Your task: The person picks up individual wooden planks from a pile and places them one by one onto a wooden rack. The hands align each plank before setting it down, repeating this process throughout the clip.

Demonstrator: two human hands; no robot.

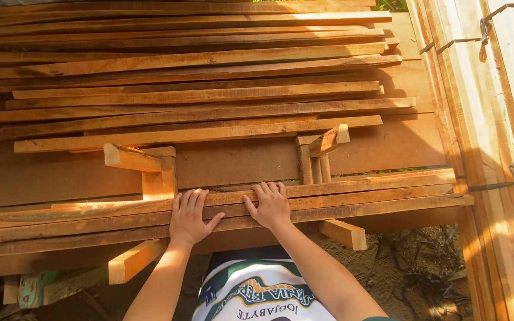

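My left hand [189, 215] lies flat, palm down, on a bundle of long thin wooden strips [352, 200] running left to right across the near edge of the work surface. My right hand [270, 205] rests the same way just to its right, fingers spread over the same strips. Neither hand grips anything. Two short upright wooden blocks, one on the left [159, 173] and one on the right [315, 156], stand just behind the bundle.
Behind lies a wide dark board [406, 145] and a large heap of long wooden strips [197, 89]. A tall stack of pale planks [495, 137] rises on the right. Dirt ground [411, 267] shows below the front edge.
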